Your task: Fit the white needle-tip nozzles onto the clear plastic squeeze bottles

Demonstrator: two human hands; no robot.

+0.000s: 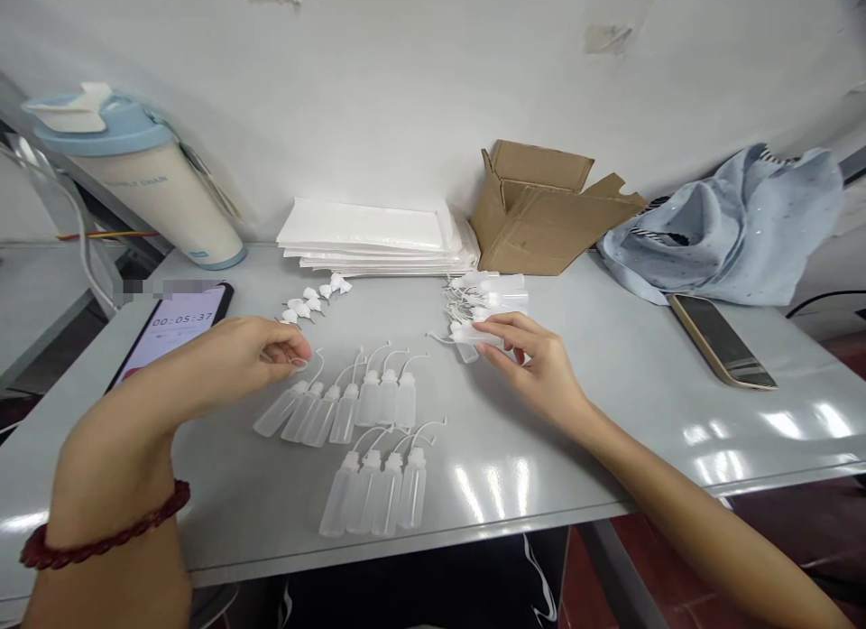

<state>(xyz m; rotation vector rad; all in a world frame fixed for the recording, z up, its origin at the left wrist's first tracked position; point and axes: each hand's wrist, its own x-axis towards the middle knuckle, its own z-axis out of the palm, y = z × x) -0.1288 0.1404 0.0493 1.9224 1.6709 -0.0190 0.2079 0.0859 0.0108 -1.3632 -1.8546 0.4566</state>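
Note:
My left hand (288,347) is pinched at the thin white strap of the leftmost small plastic bottle (276,411); the fingers partly hide the strap's end. Several more translucent bottles (388,397) lie beside it in a row, straps pointing away from me. Nearer the table's front edge is another group of bottles (370,494). On the right, my right hand (524,345) holds a small plastic bottle (472,333) between thumb and fingers, its strap pointing left. Right behind it is a pile of similar bottles (504,295). White pointed caps (301,306) with thin metal tips lie beyond my left hand.
White padded envelopes (365,227) are stacked against the wall beside an open cardboard box (555,223). A tumbler (159,187) and a phone showing a timer (172,331) occupy the left. At right are a light blue cloth (723,236) and another phone (723,340).

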